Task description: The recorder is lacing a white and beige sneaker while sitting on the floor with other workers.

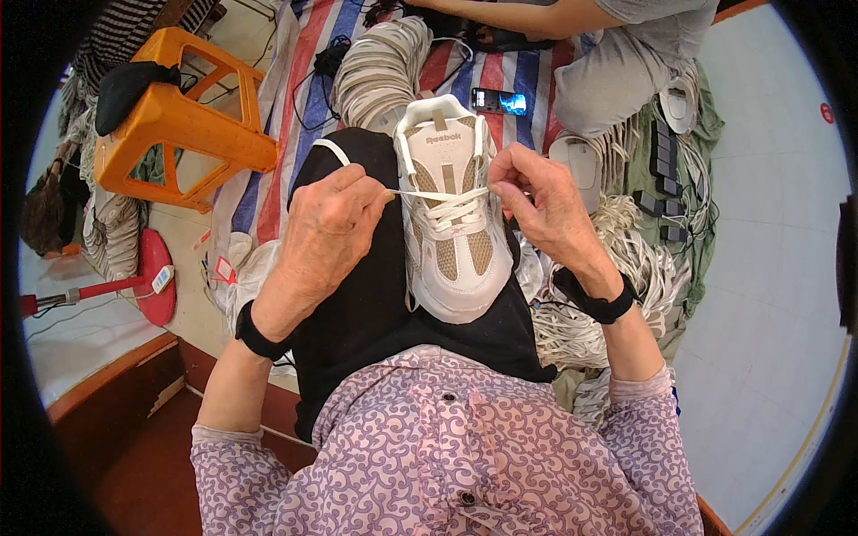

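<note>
A white and beige sneaker (462, 279) rests on my black-trousered lap, toe toward me and tongue pointing away. Its white shoelace (456, 212) is threaded in crossed rows over the tongue. To the left of the shoe, my left hand (335, 219) is closed on one lace length, which runs taut from the shoe; a loose white end sticks out above the knuckles. On the right side, thumb and forefinger of my right hand (547, 204) pinch the lace close to the shoe's upper edge.
An orange plastic stool (183, 125) with a black cap-like item stands at the left. Beyond my knees, a striped sheet (299, 98) bears a curved stack of pale shoe parts (384, 67) and a phone (499, 102). Another person (617, 85) sits far right. White laces (626, 268) are heaped at right.
</note>
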`<state>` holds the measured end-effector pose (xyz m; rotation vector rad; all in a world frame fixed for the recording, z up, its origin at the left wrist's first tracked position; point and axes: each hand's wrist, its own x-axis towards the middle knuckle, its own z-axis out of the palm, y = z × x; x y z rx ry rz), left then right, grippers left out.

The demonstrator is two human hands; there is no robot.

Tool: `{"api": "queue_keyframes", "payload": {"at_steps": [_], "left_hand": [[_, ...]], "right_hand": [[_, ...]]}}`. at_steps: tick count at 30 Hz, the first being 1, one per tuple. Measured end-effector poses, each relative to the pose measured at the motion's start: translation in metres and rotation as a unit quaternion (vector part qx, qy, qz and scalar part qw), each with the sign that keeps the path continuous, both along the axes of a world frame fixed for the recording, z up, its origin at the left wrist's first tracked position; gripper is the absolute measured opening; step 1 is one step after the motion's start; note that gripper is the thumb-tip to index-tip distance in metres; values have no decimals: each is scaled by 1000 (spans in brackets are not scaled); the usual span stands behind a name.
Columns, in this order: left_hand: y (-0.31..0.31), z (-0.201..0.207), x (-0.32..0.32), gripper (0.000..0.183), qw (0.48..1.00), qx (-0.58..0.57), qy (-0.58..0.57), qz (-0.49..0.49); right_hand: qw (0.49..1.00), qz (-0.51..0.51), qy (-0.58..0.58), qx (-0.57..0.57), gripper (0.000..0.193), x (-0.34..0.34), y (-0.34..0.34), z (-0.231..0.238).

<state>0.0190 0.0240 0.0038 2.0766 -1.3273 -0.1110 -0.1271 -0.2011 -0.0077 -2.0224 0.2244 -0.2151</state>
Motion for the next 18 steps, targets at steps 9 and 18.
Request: {"api": "queue_keyframes", "payload": {"at_steps": [9, 18], "left_hand": [[-8, 17, -5, 24, 992, 106, 67, -2], [-8, 26, 21, 21, 878, 189, 438, -29]], "right_hand": [[992, 55, 83, 83, 9, -7, -22, -5], [977, 47, 68, -196, 13, -56, -81, -25]]}}
